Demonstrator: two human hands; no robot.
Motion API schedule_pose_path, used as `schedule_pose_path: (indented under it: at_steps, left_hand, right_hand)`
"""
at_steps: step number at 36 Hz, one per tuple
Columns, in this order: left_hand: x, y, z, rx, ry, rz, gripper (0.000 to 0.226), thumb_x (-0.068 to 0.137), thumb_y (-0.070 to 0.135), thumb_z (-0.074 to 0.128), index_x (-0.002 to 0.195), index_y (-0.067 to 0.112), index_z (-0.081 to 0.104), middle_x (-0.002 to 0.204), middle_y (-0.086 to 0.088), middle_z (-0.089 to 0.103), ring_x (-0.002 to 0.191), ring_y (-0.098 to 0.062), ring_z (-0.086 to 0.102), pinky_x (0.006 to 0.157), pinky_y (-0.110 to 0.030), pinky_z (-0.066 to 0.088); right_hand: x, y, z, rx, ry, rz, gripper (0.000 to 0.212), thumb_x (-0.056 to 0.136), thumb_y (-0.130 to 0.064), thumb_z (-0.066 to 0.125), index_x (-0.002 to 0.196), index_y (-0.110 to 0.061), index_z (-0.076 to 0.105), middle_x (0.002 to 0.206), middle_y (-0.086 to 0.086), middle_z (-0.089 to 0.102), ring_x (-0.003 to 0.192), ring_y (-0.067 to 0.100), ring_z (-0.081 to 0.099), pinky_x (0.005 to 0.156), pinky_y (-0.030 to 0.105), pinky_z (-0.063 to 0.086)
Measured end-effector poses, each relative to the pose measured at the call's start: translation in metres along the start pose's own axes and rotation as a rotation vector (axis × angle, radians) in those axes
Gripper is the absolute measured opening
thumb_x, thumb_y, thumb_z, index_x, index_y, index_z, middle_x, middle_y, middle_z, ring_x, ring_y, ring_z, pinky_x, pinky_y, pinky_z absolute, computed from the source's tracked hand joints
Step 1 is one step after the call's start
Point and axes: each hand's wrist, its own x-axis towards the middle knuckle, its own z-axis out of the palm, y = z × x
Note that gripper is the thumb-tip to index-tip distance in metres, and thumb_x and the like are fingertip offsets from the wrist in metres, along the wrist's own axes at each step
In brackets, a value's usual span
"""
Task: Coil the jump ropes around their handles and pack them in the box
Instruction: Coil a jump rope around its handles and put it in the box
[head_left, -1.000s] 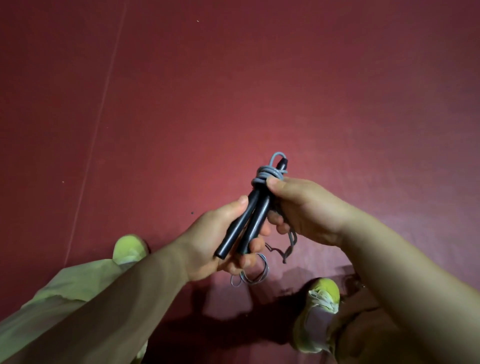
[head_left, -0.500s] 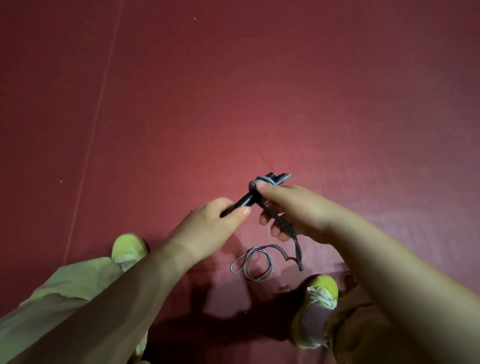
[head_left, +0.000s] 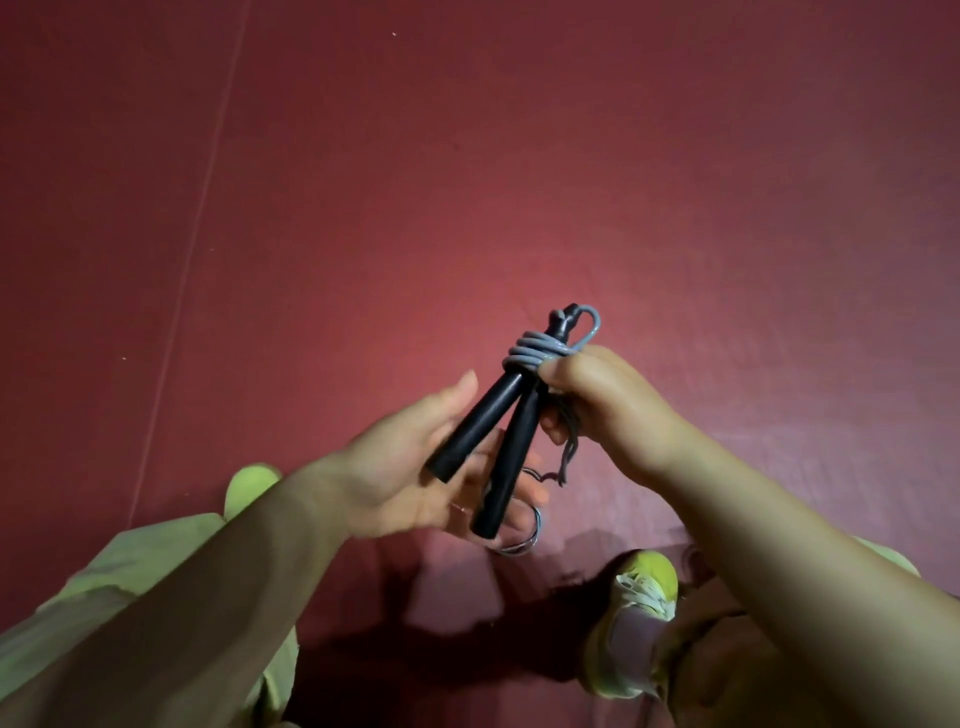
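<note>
From the head camera, a dark red floor (head_left: 519, 182) is filling nearly the whole view, with a thin pale seam (head_left: 192, 265) running up it on the left.

The left hand (head_left: 410, 467) is reaching in from the lower left, palm up and somewhat blurred, its fingers lying fairly straight and relaxed under the lower ends of the two black handles (head_left: 498, 436); it is supporting them rather than closing on them. The right hand (head_left: 602, 410) is coming in from the lower right, its thumb and curled fingers pinching the handles just below the turns of grey rope (head_left: 535, 353) wrapped around their upper ends. The handles are tilting up and to the right, joined at the top and spreading apart toward the bottom. A small loop of the rope is sticking out at the top, and a loose length is hanging below the right hand down to coils showing beneath the left fingers.

Below, a yellow-green shoe (head_left: 631, 639) is standing on the floor at lower right, partly behind the right forearm, and another shoe toe (head_left: 252, 486) is peeking out behind the left forearm. A light green trouser leg (head_left: 93, 597) is lying under the left arm.
</note>
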Motion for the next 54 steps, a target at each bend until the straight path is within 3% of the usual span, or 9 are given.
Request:
schedule_pose_path:
  at_steps: [3, 7, 12, 15, 22, 31, 40, 45, 54]
  left_hand:
    - [0.000, -0.003, -0.001, -0.127, -0.248, -0.018, 0.089, 0.069, 0.076, 0.037, 0.108, 0.002, 0.067, 0.097, -0.020, 0.068, 0.085, -0.034, 0.067, 0.079, -0.046, 0.051]
    - [-0.001, -0.003, -0.006, -0.185, -0.380, 0.022, 0.085, 0.078, 0.072, 0.031, 0.109, 0.002, 0.067, 0.086, -0.013, 0.069, 0.073, -0.026, 0.068, 0.077, -0.043, 0.053]
    - [-0.003, 0.001, -0.002, -0.091, -0.112, 0.035, 0.073, 0.081, 0.065, 0.029, 0.090, 0.006, 0.070, 0.060, -0.003, 0.052, 0.046, -0.017, 0.051, 0.053, -0.028, 0.048]
    - [0.000, 0.002, 0.001, -0.003, 0.024, 0.019, 0.066, 0.077, 0.063, 0.028, 0.087, 0.006, 0.061, 0.058, -0.003, 0.050, 0.044, -0.017, 0.048, 0.051, -0.027, 0.042]
    - [0.011, -0.005, 0.002, 0.209, 0.318, 0.059, 0.065, 0.095, 0.055, 0.022, 0.083, 0.005, 0.060, 0.057, -0.007, 0.053, 0.044, -0.020, 0.047, 0.050, -0.025, 0.039]
    - [0.016, -0.009, -0.007, 0.273, 0.488, 0.142, 0.061, 0.096, 0.054, 0.028, 0.078, 0.005, 0.061, 0.055, -0.007, 0.053, 0.043, -0.021, 0.046, 0.045, -0.022, 0.038]
    - [0.023, -0.005, -0.019, 0.515, 0.678, 0.273, 0.044, 0.094, 0.048, 0.047, 0.085, 0.009, 0.066, 0.058, 0.005, 0.059, 0.053, -0.013, 0.048, 0.058, -0.027, 0.038]
    - [0.024, -0.010, -0.025, 0.689, 0.729, 0.321, 0.041, 0.064, 0.056, 0.057, 0.078, 0.018, 0.061, 0.057, 0.011, 0.055, 0.055, -0.010, 0.046, 0.059, -0.028, 0.036]
    - [0.023, -0.012, -0.024, 0.821, 0.805, 0.325, 0.049, 0.051, 0.061, 0.067, 0.080, 0.023, 0.059, 0.066, 0.008, 0.061, 0.062, -0.013, 0.055, 0.063, -0.033, 0.044]
  right_hand:
    - [-0.001, -0.002, -0.001, 0.040, -0.094, -0.040, 0.072, 0.062, -0.041, 0.054, 0.086, 0.026, 0.046, 0.062, 0.017, 0.044, 0.052, 0.018, 0.042, 0.052, 0.030, 0.032]
    - [-0.001, -0.006, -0.001, 0.003, -0.106, -0.001, 0.058, 0.069, -0.037, 0.054, 0.085, 0.018, 0.053, 0.063, 0.015, 0.047, 0.056, 0.019, 0.043, 0.058, 0.034, 0.033]
    - [0.000, -0.009, -0.005, -0.057, -0.093, 0.157, 0.031, 0.081, -0.035, 0.051, 0.080, -0.004, 0.059, 0.065, 0.009, 0.059, 0.051, 0.019, 0.049, 0.051, 0.028, 0.042]
    - [-0.001, -0.009, -0.008, -0.111, -0.076, 0.216, 0.026, 0.097, -0.027, 0.050, 0.087, -0.006, 0.062, 0.070, 0.012, 0.062, 0.049, 0.017, 0.053, 0.047, 0.024, 0.044]
    - [0.001, 0.000, -0.009, -0.269, -0.044, 0.329, 0.035, 0.099, -0.032, 0.050, 0.092, 0.000, 0.063, 0.064, 0.006, 0.065, 0.042, 0.010, 0.054, 0.040, 0.021, 0.043]
    - [0.001, 0.003, -0.006, -0.342, -0.030, 0.397, 0.050, 0.096, -0.046, 0.049, 0.070, -0.005, 0.058, 0.046, 0.002, 0.060, 0.037, 0.012, 0.055, 0.040, 0.022, 0.045]
    - [0.001, -0.002, -0.007, 0.037, -0.091, 0.524, 0.057, 0.096, -0.053, 0.038, 0.089, -0.002, 0.061, 0.072, 0.014, 0.069, 0.056, 0.021, 0.065, 0.050, 0.023, 0.051]
    - [-0.001, 0.002, -0.001, 0.058, -0.129, 0.537, 0.061, 0.083, -0.063, 0.047, 0.095, -0.005, 0.061, 0.082, 0.011, 0.070, 0.070, 0.023, 0.068, 0.060, 0.028, 0.054]
    - [0.002, 0.004, 0.008, -0.095, -0.008, 0.403, 0.043, 0.098, -0.038, 0.044, 0.083, -0.002, 0.060, 0.061, 0.013, 0.064, 0.048, 0.022, 0.059, 0.048, 0.026, 0.049]
